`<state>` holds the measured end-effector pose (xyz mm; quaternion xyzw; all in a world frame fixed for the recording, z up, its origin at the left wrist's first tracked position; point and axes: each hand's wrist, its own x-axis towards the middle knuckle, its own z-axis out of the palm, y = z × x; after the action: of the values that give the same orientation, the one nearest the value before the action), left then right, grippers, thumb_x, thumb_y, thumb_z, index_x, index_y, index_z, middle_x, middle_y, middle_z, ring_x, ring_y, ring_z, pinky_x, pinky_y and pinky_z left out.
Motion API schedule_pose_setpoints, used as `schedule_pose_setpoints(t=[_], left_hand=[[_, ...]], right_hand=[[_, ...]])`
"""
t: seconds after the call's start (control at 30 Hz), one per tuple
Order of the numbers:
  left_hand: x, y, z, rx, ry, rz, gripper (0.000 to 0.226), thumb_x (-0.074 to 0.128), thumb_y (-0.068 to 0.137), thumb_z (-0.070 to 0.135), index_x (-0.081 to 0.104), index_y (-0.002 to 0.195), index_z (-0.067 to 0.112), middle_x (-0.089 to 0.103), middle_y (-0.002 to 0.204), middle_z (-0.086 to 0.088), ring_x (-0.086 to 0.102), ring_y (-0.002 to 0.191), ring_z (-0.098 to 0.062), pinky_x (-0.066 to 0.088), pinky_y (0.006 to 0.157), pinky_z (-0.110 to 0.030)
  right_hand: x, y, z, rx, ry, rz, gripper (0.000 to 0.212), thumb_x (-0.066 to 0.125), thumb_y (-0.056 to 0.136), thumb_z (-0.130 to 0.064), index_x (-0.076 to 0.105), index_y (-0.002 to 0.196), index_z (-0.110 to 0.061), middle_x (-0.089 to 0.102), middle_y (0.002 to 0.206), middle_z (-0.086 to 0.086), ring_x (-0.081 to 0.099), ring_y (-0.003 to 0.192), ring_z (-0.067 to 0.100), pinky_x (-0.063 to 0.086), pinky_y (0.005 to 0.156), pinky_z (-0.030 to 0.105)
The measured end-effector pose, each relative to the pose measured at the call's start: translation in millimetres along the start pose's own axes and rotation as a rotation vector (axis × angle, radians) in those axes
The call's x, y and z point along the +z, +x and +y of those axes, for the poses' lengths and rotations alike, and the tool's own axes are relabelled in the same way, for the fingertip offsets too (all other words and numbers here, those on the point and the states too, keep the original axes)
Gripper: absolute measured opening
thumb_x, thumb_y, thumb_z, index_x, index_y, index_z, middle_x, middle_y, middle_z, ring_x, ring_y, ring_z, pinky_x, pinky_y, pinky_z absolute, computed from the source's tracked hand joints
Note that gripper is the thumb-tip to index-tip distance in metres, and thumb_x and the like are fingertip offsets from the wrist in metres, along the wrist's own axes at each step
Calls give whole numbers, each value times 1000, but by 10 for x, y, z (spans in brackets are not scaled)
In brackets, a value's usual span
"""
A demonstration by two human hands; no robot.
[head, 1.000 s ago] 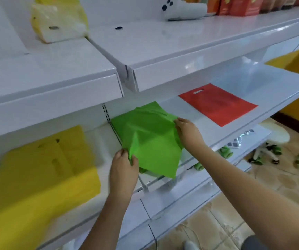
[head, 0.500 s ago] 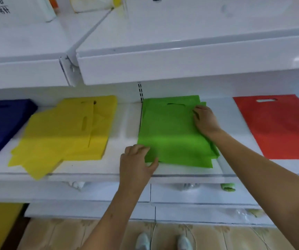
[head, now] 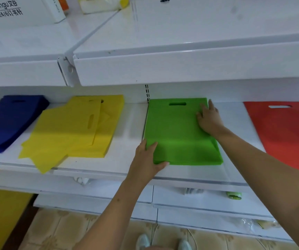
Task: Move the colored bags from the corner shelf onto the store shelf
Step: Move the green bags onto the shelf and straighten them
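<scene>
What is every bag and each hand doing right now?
green bags: flat stack, handle hole away from the person
left hand: grips the stack's near left corner
right hand: fingers flat on its right edge
yellow bags: messy, fanned pile
blue bags: stacked
red bag: lying flat

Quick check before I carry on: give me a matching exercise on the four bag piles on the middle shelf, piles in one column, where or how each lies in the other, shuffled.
Things:
1. blue bags
2. yellow bags
3. green bags
4. red bag

Places or states:
A. under both hands, squared up
B. far right, lying alone
C. far left of the four
D. loose, fanned pile with a corner over the shelf edge

Pairs: 1-C, 2-D, 3-A, 4-B
</scene>
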<state>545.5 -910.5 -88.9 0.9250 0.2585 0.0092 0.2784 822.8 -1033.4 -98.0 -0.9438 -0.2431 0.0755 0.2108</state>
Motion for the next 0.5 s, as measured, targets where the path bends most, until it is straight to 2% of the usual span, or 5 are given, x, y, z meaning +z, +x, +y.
schedule_pose_setpoints(t=[0.1, 0.27, 0.33, 0.5], left_hand=[[27, -1, -22, 16, -13, -3, 88, 69, 85, 55, 30, 155, 19, 5, 165, -8, 8, 152, -19, 16, 120, -29], [-33, -68, -48, 48, -44, -11, 93, 65, 83, 65, 26, 156, 23, -1, 166, -2, 0, 152, -13, 15, 123, -32], [-105, -134, -88, 36, -74, 60, 86, 60, 86, 65, 28, 156, 25, 2, 166, 1, 3, 152, -11, 17, 120, -29], [-492, -345, -440, -41, -201, 317, 63, 57, 94, 51, 42, 149, 24, 26, 161, 2, 26, 147, -12, 32, 113, -27]], right_hand=[[53, -129, -73, 63, 4, 33, 56, 40, 102, -33, 25, 151, -11, 4, 162, 13, 17, 144, 38, 32, 112, 50], [96, -212, -385, -13, -74, 60, 58, 42, 100, -35, 25, 151, -13, 5, 161, 15, 8, 147, 38, 22, 117, 52], [129, -208, -652, -80, -39, 62, 59, 43, 100, -35, 24, 151, -14, 5, 162, 13, 9, 147, 37, 21, 118, 52], [402, -290, -1509, -289, 66, 41, 60, 40, 101, -38, 24, 152, -12, 10, 162, 11, 13, 147, 35, 22, 118, 48]])
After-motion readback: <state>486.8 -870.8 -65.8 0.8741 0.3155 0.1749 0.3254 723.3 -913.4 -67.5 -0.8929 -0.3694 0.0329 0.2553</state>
